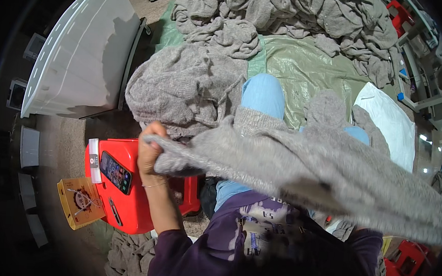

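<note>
A light grey knitted garment (310,169) is stretched sideways across my lap, smeared by motion toward the right. My left hand (152,146) is closed around one narrow end of it, above the red stool. The ribbed edge of grey knit lies over my knee in light blue trousers (264,95). My right arm shows only as a dark purple sleeve low on the right; the garment covers what lies beyond, and my right hand cannot be seen. Just past my left hand rests a heap of grey knitwear (183,90).
On the red stool (141,204) at left lie a phone (115,173) and a small dark pen-like tool (115,211). Beside it stands a yellow box (79,202). A larger knitwear pile (289,10) covers the far end of green sheeting (311,67). A white bag (389,123) is at right.
</note>
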### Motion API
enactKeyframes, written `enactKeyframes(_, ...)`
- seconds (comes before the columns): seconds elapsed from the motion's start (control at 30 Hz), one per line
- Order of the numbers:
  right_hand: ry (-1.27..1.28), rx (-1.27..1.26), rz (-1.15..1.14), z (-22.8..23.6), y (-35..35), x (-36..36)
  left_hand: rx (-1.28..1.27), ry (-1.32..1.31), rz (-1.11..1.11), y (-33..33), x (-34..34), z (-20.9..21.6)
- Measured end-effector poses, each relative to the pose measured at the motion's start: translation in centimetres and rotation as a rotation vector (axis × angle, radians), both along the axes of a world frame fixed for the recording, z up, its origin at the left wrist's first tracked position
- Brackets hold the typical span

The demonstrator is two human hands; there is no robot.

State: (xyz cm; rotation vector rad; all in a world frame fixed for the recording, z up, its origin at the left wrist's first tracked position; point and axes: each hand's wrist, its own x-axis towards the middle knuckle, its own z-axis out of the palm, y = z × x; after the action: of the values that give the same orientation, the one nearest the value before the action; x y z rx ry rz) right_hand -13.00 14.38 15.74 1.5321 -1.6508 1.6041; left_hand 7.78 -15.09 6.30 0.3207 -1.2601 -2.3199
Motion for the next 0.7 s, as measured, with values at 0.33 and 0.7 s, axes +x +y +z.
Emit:
enactKeyframes(0.33,-0.47,0.731,0.881,-3.3,-0.2,3.8,-0.057,-0.434,-0.094,10.5,-6.8,-4.8)
enactKeyframes(0.7,-0.513,0.448,0.115,-13.6,-3.0,3.9,-0.059,-0.469,-0.205,11.6,-6.2,-6.5)
